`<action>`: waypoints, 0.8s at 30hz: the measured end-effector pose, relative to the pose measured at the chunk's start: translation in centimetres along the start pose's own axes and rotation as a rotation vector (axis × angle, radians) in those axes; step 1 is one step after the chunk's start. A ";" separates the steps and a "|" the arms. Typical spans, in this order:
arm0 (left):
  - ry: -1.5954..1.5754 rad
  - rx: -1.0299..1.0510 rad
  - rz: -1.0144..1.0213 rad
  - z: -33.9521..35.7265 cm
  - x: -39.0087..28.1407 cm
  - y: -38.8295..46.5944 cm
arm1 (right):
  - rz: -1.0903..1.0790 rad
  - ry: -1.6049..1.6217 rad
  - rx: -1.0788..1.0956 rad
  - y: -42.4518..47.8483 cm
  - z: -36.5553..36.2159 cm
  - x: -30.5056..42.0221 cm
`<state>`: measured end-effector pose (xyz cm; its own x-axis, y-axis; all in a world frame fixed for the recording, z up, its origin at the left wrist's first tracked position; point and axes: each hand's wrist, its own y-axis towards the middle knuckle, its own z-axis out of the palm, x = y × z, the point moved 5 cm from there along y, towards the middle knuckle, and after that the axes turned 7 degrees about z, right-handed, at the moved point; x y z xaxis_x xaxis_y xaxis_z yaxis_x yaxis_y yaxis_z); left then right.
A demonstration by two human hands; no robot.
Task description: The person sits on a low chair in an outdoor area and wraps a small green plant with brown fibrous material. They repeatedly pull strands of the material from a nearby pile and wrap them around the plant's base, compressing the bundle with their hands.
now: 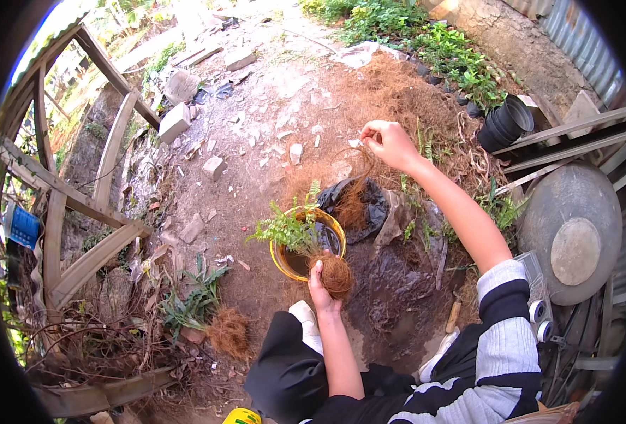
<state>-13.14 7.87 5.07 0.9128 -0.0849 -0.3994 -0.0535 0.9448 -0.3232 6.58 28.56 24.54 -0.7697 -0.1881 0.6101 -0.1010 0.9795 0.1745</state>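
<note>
My left hand (324, 289) holds a ball of brown coconut fibre (336, 276) wrapped round the base of a small fern (290, 229). The fern's fronds lean over a yellow-rimmed bucket (277, 259) with dark liquid in it. Up and to the right, my right hand (376, 139) is raised with its fingers bent; loose fibre strands (363, 159) hang just below it, and whether the fingers pinch a strand cannot be told. Beneath them, a black plastic bag (379, 204) holds more loose fibre (351, 204).
At the lower left, a leafy plant (193, 297) lies beside a fibre ball (228, 333). A wooden-handled tool (453, 316) rests near my right shoe. Stacked black pots (505, 123) and a large round basin (569, 233) stand at the right. A wooden frame (85, 206) borders the left.
</note>
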 end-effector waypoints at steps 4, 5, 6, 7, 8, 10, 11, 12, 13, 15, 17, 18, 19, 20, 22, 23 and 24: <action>0.007 -0.015 -0.007 0.1 0.0 0.0 | -0.011 0.072 -0.030 -0.1 -1.4 0.2; 0.005 -0.021 -0.009 0.1 0.0 0.0 | -0.002 0.111 -0.041 -0.1 -1.6 0.3; 0.002 -0.017 -0.009 0.0 -0.1 0.0 | -0.025 0.184 -0.108 0.0 -2.1 0.4; 0.000 -0.012 -0.007 -0.1 -0.1 0.0 | -0.048 0.258 -0.174 0.1 -2.7 0.5; -0.003 -0.009 -0.005 -0.2 -0.2 0.1 | -0.073 0.332 -0.238 0.1 -3.2 0.5; 0.008 -0.022 -0.005 0.2 -0.1 0.0 | -0.131 0.547 -0.322 0.2 -3.6 -0.7; 0.013 -0.029 -0.003 0.3 -0.1 -0.1 | -0.181 0.728 -0.370 0.2 -3.2 -1.2; 0.021 -0.044 0.008 0.4 -0.2 -0.3 | 0.088 0.713 -0.227 0.3 -1.0 -2.8; 0.031 -0.051 0.014 0.6 -0.3 -0.5 | 0.354 0.684 -0.091 -0.4 1.6 -4.9; 0.028 -0.044 0.029 0.9 -0.7 -0.2 | 0.675 1.040 0.050 -2.0 6.6 -7.4; 0.012 0.001 -0.012 1.1 0.1 -0.2 | 0.794 1.155 0.057 -3.1 8.3 -11.1; 0.030 -0.025 0.002 1.0 0.1 -0.3 | 0.810 1.166 0.029 -3.5 8.3 -10.7; 0.030 -0.029 0.006 1.1 -0.2 -0.3 | 0.826 1.177 -0.001 -3.6 8.0 -10.4; 0.030 -0.032 0.009 1.1 -0.3 -0.4 | 0.779 1.210 -0.009 -3.2 7.6 -9.8; 0.020 -0.058 0.034 1.7 -0.7 -0.8 | 0.683 1.266 -0.029 -2.1 5.4 -7.8; 0.014 -0.081 0.060 2.1 -1.0 -1.2 | 0.584 1.213 -0.067 -1.4 3.5 -6.4; 0.007 -0.091 0.074 2.9 -1.1 -1.4 | 0.482 1.189 -0.185 -0.9 1.2 -6.0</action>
<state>-12.88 7.50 8.41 0.9024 -0.0187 -0.4305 -0.1574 0.9158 -0.3696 10.54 28.91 19.76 0.3344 0.1360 0.9326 0.1897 0.9596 -0.2079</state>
